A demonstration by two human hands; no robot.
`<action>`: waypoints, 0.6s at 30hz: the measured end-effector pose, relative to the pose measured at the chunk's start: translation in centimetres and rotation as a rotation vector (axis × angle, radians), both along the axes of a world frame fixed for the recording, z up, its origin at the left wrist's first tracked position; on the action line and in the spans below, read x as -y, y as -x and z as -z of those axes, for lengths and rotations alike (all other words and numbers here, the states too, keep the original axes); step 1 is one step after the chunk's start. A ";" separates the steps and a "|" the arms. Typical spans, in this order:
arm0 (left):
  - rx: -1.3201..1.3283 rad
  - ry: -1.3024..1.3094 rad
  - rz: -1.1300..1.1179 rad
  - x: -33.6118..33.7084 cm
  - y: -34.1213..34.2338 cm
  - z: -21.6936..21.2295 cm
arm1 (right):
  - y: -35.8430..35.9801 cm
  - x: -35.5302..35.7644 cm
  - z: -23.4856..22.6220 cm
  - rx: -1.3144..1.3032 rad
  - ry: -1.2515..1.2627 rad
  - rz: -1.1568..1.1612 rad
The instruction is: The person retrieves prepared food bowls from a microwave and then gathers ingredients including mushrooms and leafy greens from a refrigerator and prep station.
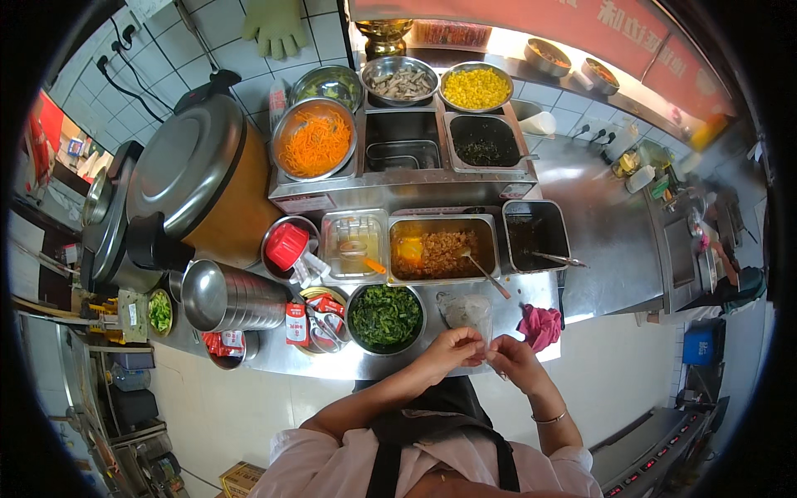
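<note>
At the counter's front edge, my left hand (452, 353) and my right hand (516, 363) are close together, fingers pinched on the near edge of a thin clear plastic bag (469, 310). The bag lies crumpled on the steel counter, just beyond my fingers. To the right of it is a bunched magenta cloth (540, 327). A bowl of chopped green leaves (384, 317) stands to the left of my left hand. Past the bag is a steel pan of minced brown filling (444, 249), with a spoon (488, 275) resting in it.
Shredded carrot (315, 143), corn (476, 88) and sliced pale food (402, 84) sit in bowls at the back. A large rice cooker (187, 166) and stacked steel bowls (237, 295) stand on the left. A dark sauce pan (531, 236) holds a ladle. Bare steel counter (610, 232) extends right.
</note>
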State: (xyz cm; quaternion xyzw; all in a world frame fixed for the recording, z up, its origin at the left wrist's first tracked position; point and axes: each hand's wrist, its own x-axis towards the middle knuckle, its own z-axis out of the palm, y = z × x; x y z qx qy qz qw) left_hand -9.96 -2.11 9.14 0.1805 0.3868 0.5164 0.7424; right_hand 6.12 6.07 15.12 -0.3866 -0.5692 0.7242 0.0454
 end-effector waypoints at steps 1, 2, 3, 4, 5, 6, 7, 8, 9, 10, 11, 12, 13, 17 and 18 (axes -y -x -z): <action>0.036 0.019 0.012 0.1 0.0 0.0 | 0.0 0.1 -0.1 -0.008 0.008 0.001; 0.034 0.026 0.017 0.0 0.0 0.0 | 0.1 0.3 -0.3 -0.016 0.015 0.001; 0.032 0.033 0.022 0.0 -0.1 0.0 | 0.1 0.3 -0.3 -0.024 0.022 0.000; 0.030 0.040 0.026 -0.1 -0.1 0.0 | 0.1 0.3 -0.1 -0.027 -0.005 0.006; 0.046 0.053 0.033 -0.2 -0.1 -0.1 | 0.1 0.3 0.2 -0.030 -0.033 0.014; 0.063 0.065 0.038 -0.4 -0.1 -0.1 | 0.1 0.2 0.4 -0.032 -0.061 0.021; 0.080 0.078 0.044 -0.6 -0.1 -0.2 | 0.0 0.0 0.4 -0.013 -0.076 0.025; 0.074 0.075 0.047 -0.8 0.0 -0.9 | -0.1 -0.4 0.4 0.006 -0.091 0.032; 0.069 0.072 0.050 -1.0 0.2 -2.1 | -0.3 -0.6 0.4 0.025 -0.106 0.038; 0.064 0.069 0.055 -1.3 0.4 -2.7 | -0.4 -0.7 0.6 0.022 -0.132 0.045; 0.068 0.069 0.071 -1.4 0.4 -2.7 | -0.4 -0.7 0.7 0.018 -0.157 0.048; 0.072 0.069 0.088 -1.5 0.4 -2.5 | -0.4 -0.7 0.8 0.014 -0.182 0.051; 0.077 0.069 0.106 -1.6 0.4 -2.3 | -0.2 -0.7 0.5 0.019 -0.180 0.041; 0.073 0.040 0.125 -1.9 0.5 -0.8 | 0.3 -0.8 0.2 0.032 -0.178 0.017; 0.063 0.036 0.136 -2.1 0.6 -0.9 | 0.2 -0.8 0.3 0.038 -0.180 0.020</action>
